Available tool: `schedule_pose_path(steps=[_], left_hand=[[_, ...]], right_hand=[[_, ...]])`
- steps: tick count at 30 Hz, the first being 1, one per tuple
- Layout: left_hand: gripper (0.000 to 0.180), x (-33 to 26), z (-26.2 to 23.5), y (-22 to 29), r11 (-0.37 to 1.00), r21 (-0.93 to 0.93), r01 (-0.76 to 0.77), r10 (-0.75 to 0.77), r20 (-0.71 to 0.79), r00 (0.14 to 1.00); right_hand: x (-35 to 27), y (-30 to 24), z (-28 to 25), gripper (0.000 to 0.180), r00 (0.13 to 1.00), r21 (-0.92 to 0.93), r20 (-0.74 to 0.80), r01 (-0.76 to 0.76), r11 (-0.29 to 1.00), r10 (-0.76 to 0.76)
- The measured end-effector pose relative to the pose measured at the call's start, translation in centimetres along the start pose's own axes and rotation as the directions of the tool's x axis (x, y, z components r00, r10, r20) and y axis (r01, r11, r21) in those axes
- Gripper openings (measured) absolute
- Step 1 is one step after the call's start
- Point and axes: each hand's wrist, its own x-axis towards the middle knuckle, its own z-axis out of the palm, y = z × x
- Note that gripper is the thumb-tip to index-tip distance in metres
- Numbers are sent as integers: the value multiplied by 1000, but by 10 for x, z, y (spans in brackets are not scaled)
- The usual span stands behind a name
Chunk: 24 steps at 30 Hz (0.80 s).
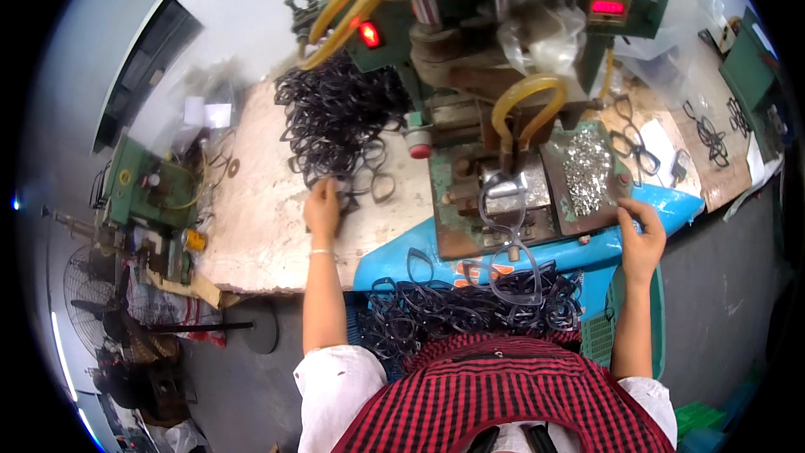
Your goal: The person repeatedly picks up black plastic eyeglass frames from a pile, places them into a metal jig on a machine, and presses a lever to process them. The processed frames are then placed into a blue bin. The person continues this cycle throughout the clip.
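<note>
My left hand rests on the near edge of a big heap of black eyeglass frames on the worn workbench, fingers closing on one frame. My right hand is at the right front corner of a shallow tray of small silver metal parts, fingers pinched at its edge. Between my hands, a clear eyeglass frame hangs from the fixture of a green press machine. A pile of dark frames lies in my lap on a blue tray.
Yellow hoses loop off the machine, which has a red lamp and a red digit display. More black frames lie on the bench at right. A smaller green machine and a fan stand at left.
</note>
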Motion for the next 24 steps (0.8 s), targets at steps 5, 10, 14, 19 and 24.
schedule_pose_path(steps=[5, 10, 14, 19, 24], left_hand=[[32, -34, 1, 77, 997, 35, -65, 61, 123, 991], [25, -53, 6, 111, 873, -488, -21, -8, -58, 998], [20, -85, -31, 155, 364, -929, 63, -164, 3, 987], [17, -80, -103, 248, 2, -912, -409, 472, -360, 805], [15, -64, -98, 275, 284, -786, -549, 501, -366, 784]], right_hand=[[25, -92, 45, 22, 941, 309, 273, 111, 945, -200], [34, -118, 98, 47, 959, 493, 245, 1, 870, -140], [17, -117, 108, 50, 971, 552, 227, -70, 831, -69], [23, -130, 101, 51, 949, 629, 315, -215, 747, 8], [14, -150, 98, 57, 927, 690, 366, -329, 644, 81]])
